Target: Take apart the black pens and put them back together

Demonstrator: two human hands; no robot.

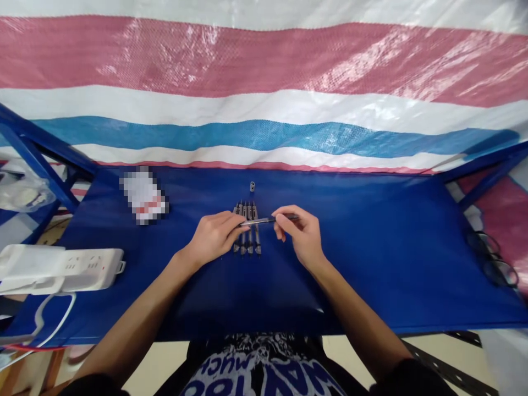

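Note:
Between my two hands a slim pen (262, 221) with a clear barrel and a dark end is held level, pointing left to right. My left hand (216, 234) pinches its left end with thumb and fingers. Around the dark right end, the fingers of my right hand (302, 231) are closed. Just under the held pen, several similar grey and clear pens (249, 242) lie side by side on the blue table (371, 247), partly hidden by my left fingers. Beyond them lies a small grey piece, like a pen cap (252, 187).
A blurred white and red item (144, 195) lies at the back left. On the left edge are a white power strip (88, 268) and a white cable (68, 313). Eyeglasses (493, 258) rest near the right edge. A striped sheet (264, 60) hangs behind the table.

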